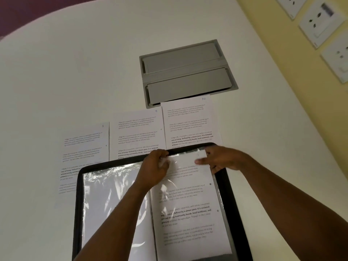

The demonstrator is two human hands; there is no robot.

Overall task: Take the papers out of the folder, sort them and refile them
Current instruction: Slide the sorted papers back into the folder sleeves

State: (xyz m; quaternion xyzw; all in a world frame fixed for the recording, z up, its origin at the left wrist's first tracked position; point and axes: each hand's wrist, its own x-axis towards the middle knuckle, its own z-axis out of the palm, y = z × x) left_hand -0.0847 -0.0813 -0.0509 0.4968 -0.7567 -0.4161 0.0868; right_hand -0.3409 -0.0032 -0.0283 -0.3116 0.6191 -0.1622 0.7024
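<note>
I see the black folder (228, 194) lying open on the white surface (75, 72), and my left hand (154, 166) pinches the top edge of its right-hand clear sleeve (165, 187) with curled fingers (163, 153), while my right hand (222, 160) grips the upper right corner of the printed page (188, 210) sitting in that sleeve. Just beyond my fingers three loose pages lie side by side on the surface, marked 5 (84, 142), 9 (137, 132) and 10 (190, 121), their near edges tucked under the folder. Farther past them sits a grey hatch (186, 72) set into the surface.
</note>
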